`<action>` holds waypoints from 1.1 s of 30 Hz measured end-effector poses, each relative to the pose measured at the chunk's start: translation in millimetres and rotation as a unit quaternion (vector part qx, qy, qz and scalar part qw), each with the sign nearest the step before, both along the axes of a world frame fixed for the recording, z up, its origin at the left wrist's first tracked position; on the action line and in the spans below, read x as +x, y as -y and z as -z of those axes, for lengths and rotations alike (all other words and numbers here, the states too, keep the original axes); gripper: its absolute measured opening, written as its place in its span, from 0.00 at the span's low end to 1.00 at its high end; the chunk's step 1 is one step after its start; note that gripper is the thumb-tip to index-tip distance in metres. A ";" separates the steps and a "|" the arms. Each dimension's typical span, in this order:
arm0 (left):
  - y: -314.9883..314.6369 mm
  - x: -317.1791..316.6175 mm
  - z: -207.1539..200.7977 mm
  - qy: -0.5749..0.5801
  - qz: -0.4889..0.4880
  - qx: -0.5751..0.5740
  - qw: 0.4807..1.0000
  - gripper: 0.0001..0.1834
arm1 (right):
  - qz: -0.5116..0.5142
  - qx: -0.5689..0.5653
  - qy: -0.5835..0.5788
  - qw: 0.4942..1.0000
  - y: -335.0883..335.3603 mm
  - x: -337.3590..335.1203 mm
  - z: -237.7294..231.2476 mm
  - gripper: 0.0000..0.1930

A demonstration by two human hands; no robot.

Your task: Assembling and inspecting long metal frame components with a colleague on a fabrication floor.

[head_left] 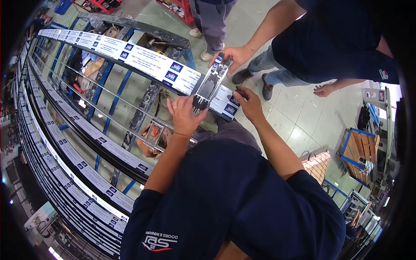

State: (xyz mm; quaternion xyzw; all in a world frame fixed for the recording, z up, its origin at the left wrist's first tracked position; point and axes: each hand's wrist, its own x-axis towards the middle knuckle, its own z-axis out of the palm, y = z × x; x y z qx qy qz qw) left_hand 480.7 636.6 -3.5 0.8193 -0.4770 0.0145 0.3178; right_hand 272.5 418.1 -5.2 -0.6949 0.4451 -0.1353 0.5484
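Note:
A short offcut of black-and-silver aluminium profile [211,84], its hollow cut section facing up, lies across a long profile [149,60] wrapped in white printed film. My left hand [185,113] grips the offcut's near end, fingers over the long profile's near edge. At the far end of the offcut, a co-worker's hand [236,57] holds it too. My right hand [250,104] is just right of the long profile's end, fingers loosely curved and apart, with nothing seen in them.
A blue metal rack [113,97] carries the long profile. More film-wrapped profiles [86,162] lie side by side at left. The co-worker [329,47] stands across from me; another person's legs [212,26] are behind. A wooden-slatted crate [359,154] stands right.

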 end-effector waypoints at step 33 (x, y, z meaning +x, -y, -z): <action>-8.4 -3.1 -1.6 0.033 -0.004 0.005 0.999 0.41 | -0.275 0.041 0.033 0.960 31.3 45.3 13.6 0.47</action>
